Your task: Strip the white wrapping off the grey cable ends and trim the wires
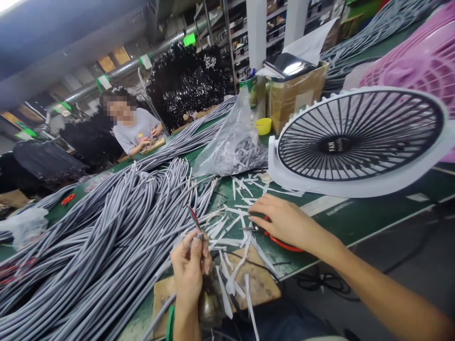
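My left hand (190,265) is closed around the end of a grey cable (196,226), holding it upright; its stripped tip shows thin red and green inner wires. My right hand (284,220) lies on the green table over red-handled scissors (280,242), fingers curled on them, the metal tip pointing left. Several white strips of cut sheath (231,227) litter the table between both hands.
A big heap of grey cables (106,237) covers the table on the left. A clear bag of scraps (232,147), a white fan with black grille (359,139), a pink fan (423,57) and a cardboard box (295,92) stand behind. Another person (133,125) works at the far end.
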A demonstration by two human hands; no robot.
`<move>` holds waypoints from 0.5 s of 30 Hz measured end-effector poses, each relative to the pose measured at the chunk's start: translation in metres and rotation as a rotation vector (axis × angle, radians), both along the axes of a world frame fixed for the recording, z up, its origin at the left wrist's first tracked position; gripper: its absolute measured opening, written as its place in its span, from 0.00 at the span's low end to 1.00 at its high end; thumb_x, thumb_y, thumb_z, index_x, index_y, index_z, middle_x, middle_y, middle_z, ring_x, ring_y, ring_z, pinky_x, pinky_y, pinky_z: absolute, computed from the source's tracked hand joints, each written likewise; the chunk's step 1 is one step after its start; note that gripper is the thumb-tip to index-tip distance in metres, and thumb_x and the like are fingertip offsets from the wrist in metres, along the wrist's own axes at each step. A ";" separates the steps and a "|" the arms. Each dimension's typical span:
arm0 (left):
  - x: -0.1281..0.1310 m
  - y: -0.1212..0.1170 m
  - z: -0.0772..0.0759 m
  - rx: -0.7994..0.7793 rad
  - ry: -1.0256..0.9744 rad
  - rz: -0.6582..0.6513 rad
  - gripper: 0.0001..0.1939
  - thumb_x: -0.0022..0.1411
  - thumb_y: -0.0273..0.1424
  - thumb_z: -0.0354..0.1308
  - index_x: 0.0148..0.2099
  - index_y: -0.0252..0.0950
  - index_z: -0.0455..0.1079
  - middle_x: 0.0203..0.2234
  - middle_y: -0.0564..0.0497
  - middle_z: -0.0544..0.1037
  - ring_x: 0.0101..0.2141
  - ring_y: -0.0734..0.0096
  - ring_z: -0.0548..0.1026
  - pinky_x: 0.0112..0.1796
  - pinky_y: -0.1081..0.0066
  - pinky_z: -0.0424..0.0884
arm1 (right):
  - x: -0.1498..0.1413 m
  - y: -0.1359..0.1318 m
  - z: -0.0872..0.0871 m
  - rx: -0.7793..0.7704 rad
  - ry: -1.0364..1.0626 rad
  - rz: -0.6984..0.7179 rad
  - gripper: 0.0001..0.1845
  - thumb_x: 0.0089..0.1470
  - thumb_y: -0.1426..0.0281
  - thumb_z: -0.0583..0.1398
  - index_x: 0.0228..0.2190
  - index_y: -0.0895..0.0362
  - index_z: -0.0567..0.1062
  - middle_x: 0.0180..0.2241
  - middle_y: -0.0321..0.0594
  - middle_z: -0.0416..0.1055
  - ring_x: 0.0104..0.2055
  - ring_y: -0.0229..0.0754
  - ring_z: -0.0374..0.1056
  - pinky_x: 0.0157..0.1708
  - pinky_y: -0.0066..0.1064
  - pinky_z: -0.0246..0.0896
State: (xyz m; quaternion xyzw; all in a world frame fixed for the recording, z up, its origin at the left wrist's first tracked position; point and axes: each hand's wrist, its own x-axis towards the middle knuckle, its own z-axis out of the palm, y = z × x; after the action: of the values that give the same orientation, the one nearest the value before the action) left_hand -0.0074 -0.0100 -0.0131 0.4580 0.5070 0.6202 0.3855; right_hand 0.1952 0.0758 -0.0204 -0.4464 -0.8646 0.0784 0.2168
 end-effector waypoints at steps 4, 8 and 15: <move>-0.003 -0.002 -0.002 0.014 -0.026 -0.018 0.16 0.56 0.43 0.61 0.32 0.33 0.72 0.15 0.59 0.63 0.11 0.88 0.57 0.13 0.85 0.54 | -0.008 0.004 0.010 0.007 0.004 0.003 0.06 0.53 0.75 0.60 0.30 0.59 0.79 0.31 0.44 0.77 0.35 0.46 0.72 0.31 0.30 0.64; -0.005 -0.005 -0.004 0.050 -0.015 -0.074 0.12 0.59 0.39 0.59 0.39 0.36 0.74 0.14 0.60 0.63 0.12 0.87 0.58 0.14 0.86 0.54 | -0.013 -0.004 0.021 -0.099 0.353 0.085 0.08 0.53 0.73 0.60 0.27 0.58 0.79 0.25 0.39 0.76 0.26 0.38 0.69 0.28 0.25 0.60; -0.003 -0.006 -0.007 0.060 0.073 -0.064 0.23 0.59 0.39 0.59 0.56 0.39 0.67 0.18 0.58 0.66 0.14 0.85 0.58 0.15 0.84 0.54 | -0.055 -0.023 0.017 -0.527 0.822 0.450 0.17 0.56 0.62 0.57 0.29 0.62 0.78 0.26 0.40 0.74 0.27 0.36 0.64 0.26 0.25 0.57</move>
State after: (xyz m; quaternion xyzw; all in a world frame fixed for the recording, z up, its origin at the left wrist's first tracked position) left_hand -0.0107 -0.0162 -0.0197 0.5077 0.4870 0.6052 0.3726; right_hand 0.1400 0.0530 -0.0033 -0.2218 -0.7339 0.5057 0.3956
